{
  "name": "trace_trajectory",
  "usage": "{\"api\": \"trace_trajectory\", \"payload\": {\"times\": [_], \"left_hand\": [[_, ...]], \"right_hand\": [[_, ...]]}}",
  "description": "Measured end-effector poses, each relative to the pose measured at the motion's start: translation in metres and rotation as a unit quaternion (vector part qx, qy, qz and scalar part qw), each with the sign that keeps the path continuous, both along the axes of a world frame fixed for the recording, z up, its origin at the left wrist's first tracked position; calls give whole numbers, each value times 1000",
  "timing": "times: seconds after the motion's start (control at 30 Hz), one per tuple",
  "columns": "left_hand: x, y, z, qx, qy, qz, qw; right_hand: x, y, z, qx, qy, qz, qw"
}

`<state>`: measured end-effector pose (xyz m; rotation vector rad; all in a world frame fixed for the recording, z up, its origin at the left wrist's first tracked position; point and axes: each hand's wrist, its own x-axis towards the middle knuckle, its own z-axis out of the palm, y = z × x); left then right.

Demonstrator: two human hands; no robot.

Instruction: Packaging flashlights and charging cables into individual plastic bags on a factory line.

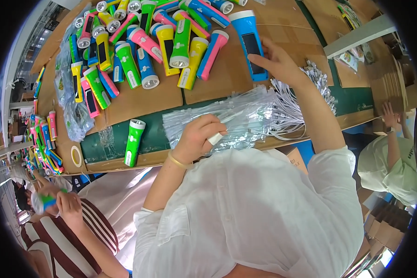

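My right hand (pixel 280 65) is closed around the lower part of a blue flashlight (pixel 246 31) with a white head and a dark panel on its side. The flashlight is nearly upright in the picture, its head pointing away from me. Over the pile of clear zip bags (pixel 250 109), my left hand (pixel 201 134) is closed on a small white piece (pixel 215 138), whose kind I cannot make out. Left of that hand, a single green flashlight (pixel 134 142) lies on the green tabletop. A bundle of white cables (pixel 289 109) lies right of the bags, partly behind my right forearm.
A heap of colourful flashlights (pixel 146 44) covers the far left of the cardboard-covered table (pixel 162 99). Crumpled plastic (pixel 74 113) and a tape roll (pixel 76 156) lie at the left. One person in stripes (pixel 72 236) works at left; another person (pixel 389 157) is at right.
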<state>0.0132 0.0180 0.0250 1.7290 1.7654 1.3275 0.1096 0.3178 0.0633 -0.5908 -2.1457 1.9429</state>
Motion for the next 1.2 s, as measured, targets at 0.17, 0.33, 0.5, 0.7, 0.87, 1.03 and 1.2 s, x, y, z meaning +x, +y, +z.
{"api": "trace_trajectory", "payload": {"times": [0.17, 0.33, 0.5, 0.7, 0.87, 1.03, 1.2], "left_hand": [[0, 12, 3, 56, 8, -7, 998], [5, 3, 3, 72, -35, 60, 995], [8, -16, 1, 45, -46, 84, 994], [1, 4, 13, 48, -12, -63, 997], [-9, 10, 2, 23, 24, 30, 999], [-11, -5, -8, -2, 7, 110, 994], [-12, 5, -10, 11, -9, 109, 994]], "right_hand": [[39, -79, 21, -54, 41, 78, 995], [51, -87, 31, 159, -118, 175, 964], [62, -79, 37, 400, -119, 253, 873], [48, -100, 22, 534, -208, 367, 733], [57, -98, -15, 528, -105, 296, 789], [115, -27, 20, 313, -174, 103, 928], [166, -50, -10, 363, -295, 194, 862]]}}
